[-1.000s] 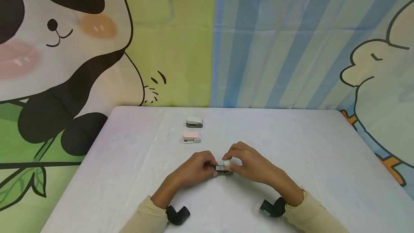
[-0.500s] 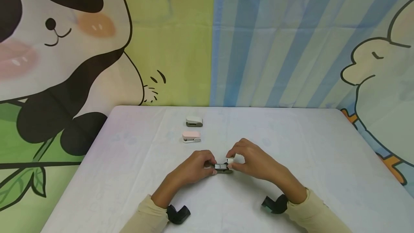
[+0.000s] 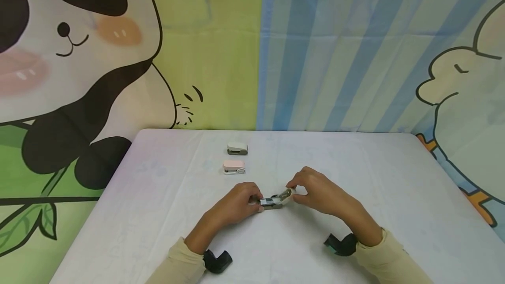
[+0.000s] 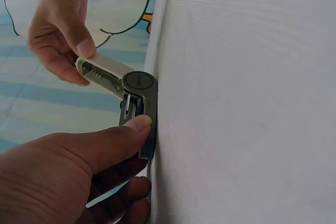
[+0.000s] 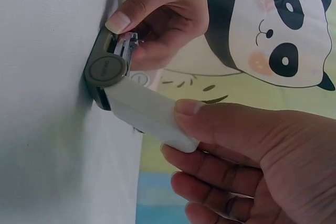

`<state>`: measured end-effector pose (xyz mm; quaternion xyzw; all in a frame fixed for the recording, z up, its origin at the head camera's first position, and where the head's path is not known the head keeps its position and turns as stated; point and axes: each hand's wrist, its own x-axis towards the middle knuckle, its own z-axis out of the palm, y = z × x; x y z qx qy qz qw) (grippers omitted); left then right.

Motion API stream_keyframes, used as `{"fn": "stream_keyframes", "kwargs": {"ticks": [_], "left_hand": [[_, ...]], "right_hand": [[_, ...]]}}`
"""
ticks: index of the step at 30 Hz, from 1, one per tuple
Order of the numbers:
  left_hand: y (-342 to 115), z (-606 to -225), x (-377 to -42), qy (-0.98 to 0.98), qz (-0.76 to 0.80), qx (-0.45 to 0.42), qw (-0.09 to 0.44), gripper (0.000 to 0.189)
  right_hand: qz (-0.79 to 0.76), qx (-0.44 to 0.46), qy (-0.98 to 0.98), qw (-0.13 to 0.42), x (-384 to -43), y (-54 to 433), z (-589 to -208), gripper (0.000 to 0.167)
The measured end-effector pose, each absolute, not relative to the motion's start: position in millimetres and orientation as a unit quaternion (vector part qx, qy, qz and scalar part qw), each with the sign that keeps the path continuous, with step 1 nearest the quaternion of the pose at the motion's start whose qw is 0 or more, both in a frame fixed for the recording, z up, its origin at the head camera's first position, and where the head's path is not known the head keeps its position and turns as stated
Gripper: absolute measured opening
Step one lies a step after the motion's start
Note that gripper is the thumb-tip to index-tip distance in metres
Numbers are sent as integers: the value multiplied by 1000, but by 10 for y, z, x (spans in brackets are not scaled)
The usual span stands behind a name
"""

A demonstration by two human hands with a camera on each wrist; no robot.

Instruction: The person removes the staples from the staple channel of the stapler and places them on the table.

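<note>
Between both hands a small stapler (image 3: 271, 201) with a grey base and a white cover lies on the table, its cover swung far back to the right. My left hand (image 3: 241, 203) pinches the front end of the base, thumb on the near side. With thumb and fingers my right hand (image 3: 317, 191) grips the free end of the white cover (image 5: 149, 111). The round hinge (image 4: 139, 80) joins cover and base, and the metal staple channel (image 4: 128, 109) lies exposed. Part of the base is hidden behind my left thumb and fingers.
A pink stapler (image 3: 234, 167) stands beyond my left hand, with another white and grey stapler (image 3: 237, 148) behind it. All rest on a white-covered table (image 3: 355, 170). A printed cloth (image 3: 221, 56) hangs behind the table's far edge.
My right hand has moved right and slightly up, swinging the white cover from near upright to leaning back to the right. My left hand has stayed nearly in place on the base.
</note>
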<state>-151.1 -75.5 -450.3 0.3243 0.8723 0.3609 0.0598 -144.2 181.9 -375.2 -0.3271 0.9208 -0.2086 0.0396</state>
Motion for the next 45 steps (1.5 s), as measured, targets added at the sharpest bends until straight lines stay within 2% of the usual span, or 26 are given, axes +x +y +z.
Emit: {"fn": "stream_keyframes", "kwargs": {"ticks": [10,14,20,28,38,45], "left_hand": [[-775,-4519,-1529,874,360,320,58,15],[-775,-4508,-1526,875,359,319,59,15],[-741,-4538,-1497,877,359,313,70,15],[-707,-4565,-1471,881,353,306,73,15],[-715,-4527,-1498,880,353,311,68,14],[-736,-4522,-1513,876,352,326,45,11]], "right_hand": [[-185,-301,932,86,-1456,1853,-3742,23],[-172,-301,934,87,-1458,1839,-3742,23],[-127,-279,951,27,-1393,1781,-3798,28],[-113,-314,940,-67,-1269,1647,-3877,27],[-142,-340,923,-112,-1209,1548,-3826,21],[-204,-386,882,-178,-1183,1301,-4055,15]]}}
